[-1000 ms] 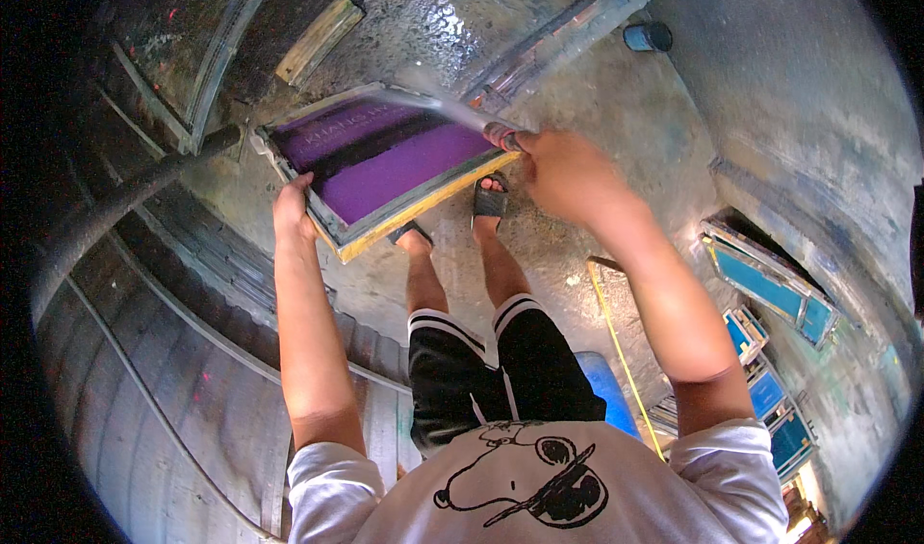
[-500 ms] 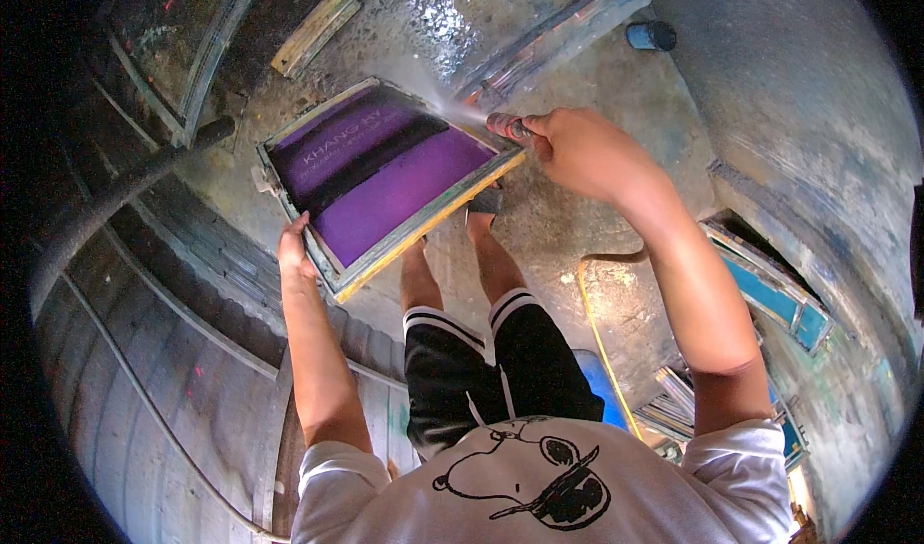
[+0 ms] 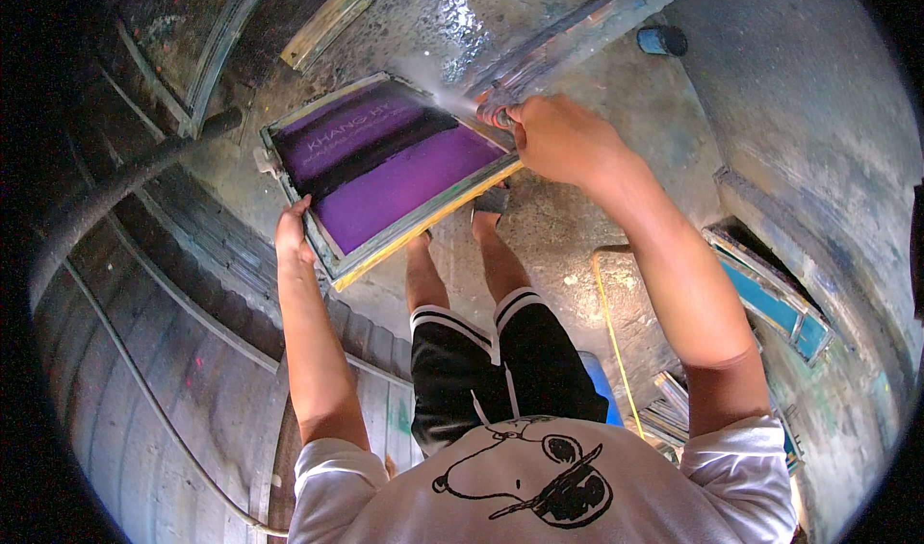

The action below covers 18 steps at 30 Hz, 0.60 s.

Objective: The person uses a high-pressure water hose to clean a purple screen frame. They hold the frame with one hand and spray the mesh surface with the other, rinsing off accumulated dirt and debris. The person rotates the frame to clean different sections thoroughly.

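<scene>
Looks like rinsing is underway; left hand (image 3: 292,231) is gripping the purple screen frame (image 3: 390,174)'s edge, right hand (image 3: 563,140) is squeezing the spray nozzle (image 3: 496,111); next probably calls for sweeping across the mesh.

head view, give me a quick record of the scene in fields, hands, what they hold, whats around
left hand: grips the lower left edge of the screen-printing frame
right hand: holds a spray nozzle at the frame's upper right corner
frame: wood-edged, purple mesh with a dark band, tilted
spray: water mist over the frame
floor: wet concrete
nearby: teal frames at right, yellow hose, dark pipe at left
</scene>
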Available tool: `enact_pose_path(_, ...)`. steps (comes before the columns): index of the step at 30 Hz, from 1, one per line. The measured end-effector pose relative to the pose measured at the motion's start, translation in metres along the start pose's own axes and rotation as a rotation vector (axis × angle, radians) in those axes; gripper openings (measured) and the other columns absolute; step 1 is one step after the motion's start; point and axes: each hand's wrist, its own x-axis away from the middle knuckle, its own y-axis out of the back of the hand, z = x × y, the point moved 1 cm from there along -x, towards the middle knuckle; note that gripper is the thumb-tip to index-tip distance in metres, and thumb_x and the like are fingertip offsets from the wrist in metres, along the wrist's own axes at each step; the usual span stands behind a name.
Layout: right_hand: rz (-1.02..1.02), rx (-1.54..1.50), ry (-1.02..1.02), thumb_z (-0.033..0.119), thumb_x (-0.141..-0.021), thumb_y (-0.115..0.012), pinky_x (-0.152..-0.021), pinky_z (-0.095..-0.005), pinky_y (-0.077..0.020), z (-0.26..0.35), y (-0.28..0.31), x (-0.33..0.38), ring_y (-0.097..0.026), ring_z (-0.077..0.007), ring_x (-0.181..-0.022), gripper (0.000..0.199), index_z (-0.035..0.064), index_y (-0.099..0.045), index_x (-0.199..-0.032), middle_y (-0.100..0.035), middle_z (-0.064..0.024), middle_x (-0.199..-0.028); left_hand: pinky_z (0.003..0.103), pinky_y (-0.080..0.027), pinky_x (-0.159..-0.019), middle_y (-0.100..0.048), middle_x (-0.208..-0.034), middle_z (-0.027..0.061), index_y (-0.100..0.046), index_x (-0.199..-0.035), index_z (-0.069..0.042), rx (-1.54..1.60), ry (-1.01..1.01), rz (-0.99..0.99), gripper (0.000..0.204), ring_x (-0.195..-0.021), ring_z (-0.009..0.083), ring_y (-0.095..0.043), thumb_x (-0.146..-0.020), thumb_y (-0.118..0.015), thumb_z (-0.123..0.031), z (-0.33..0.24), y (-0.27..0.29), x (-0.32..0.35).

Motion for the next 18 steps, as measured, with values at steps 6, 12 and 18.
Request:
enact_pose_path(6, -0.067, 0.058, 0.081, 0.012, -0.088, -0.055, -0.078, -0.0526, -0.0537, -0.001, -0.011, -0.016, -0.067, -0.0464, -0.089, 0.023, 0.0027, -0.07, -0.103, -0.068, -0.0271, -0.092, 0.045, -0.062, -0.079, -0.069, -0.103, 0.0189, -0.058, -0.119, 0.002, 0.0, -0.032, 0.043, 0.026, -0.083, 0.0322, -0.071, -0.095, -0.056, -0.007, 0.001, 0.001, -0.006)
enact_pose_path(12, 0.037, 0.044, -0.021, 0.013, -0.085, -0.06, -0.093, -0.0502, -0.053, 0.02, -0.004, -0.019, -0.067, -0.0432, -0.105, 0.028, -0.0007, -0.071, -0.107, -0.069, -0.0284, -0.106, 0.044, -0.061, -0.078, -0.069, -0.101, 0.0167, -0.058, -0.116, 0.001, -0.025, -0.053, 0.028, 0.024, -0.081, 0.0315, -0.07, -0.094, -0.058, -0.007, -0.002, -0.008, 0.002)
enact_pose_path(18, 0.044, 0.082, -0.061, 0.014, -0.084, -0.062, -0.094, -0.05, -0.053, 0.022, -0.006, -0.029, -0.067, -0.0428, -0.107, 0.03, -0.0018, -0.07, -0.109, -0.069, -0.0277, -0.11, 0.043, -0.061, -0.077, -0.068, -0.098, 0.014, -0.061, -0.112, -0.002, -0.029, -0.094, -0.043, 0.019, -0.08, 0.0295, -0.069, -0.094, -0.061, -0.009, -0.009, -0.012, 0.0)
